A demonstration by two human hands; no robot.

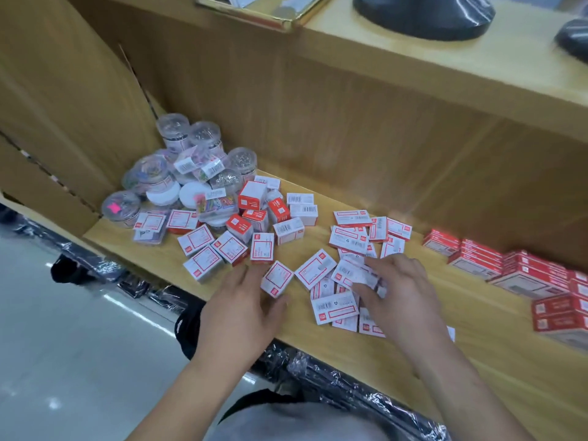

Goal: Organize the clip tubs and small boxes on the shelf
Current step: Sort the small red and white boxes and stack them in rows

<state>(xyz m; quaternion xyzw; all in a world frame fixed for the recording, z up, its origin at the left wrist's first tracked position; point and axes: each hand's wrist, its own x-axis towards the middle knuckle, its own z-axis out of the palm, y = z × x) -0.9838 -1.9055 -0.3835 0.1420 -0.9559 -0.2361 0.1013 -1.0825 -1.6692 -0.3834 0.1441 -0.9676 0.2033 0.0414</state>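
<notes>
Clear round clip tubs piled at the shelf's left end, little white-and-red boxes scattered mid-shelf. My left hand is loose, fingers straight; right hand pinches one box

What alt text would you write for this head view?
A left hand and right hand reach among small boxes scattered on a shelf; the right pinches one box. Clip tubs are heaped left, red boxes stacked right.

Shelf: light yellow-brown, wood grain.
Small boxes: white with red bands, black barcodes.
Stacked boxes: red, white labels.
Clip tubs: clear, white lids; multicoloured clips inside.
Floor: pale grey, glossy.
</notes>
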